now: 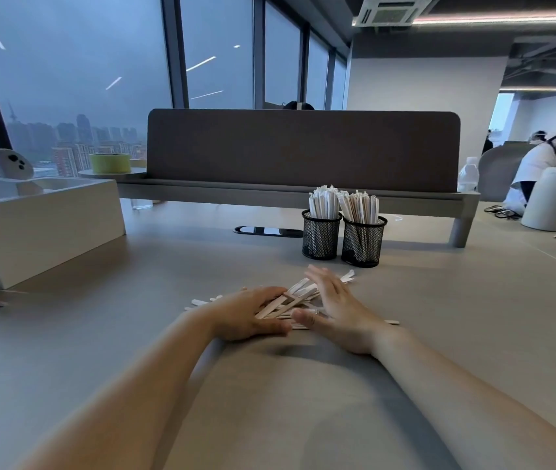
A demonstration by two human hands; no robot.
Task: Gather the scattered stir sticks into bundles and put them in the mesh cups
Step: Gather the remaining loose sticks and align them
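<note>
A person's two bare hands close in on a loose pile of stir sticks (295,300) on a grey table (303,401), with two mesh cups (342,237) standing side by side just beyond the fingertips, both already crowded with upright sticks. The left hand (253,315) lies flat and spread, palm down, its fingers pressing on the near-left part of the pile; the right hand (336,308) stands on edge, fingers wide and straight, gripping nothing. The heap sits between the two palms, crossed at odd angles, while stray sticks poke out to the left of the left hand and behind the right wrist. Done well, the sweep would likely draw both palms together low against the table, turning the sticks parallel before any lift, then collect the strays.
</note>
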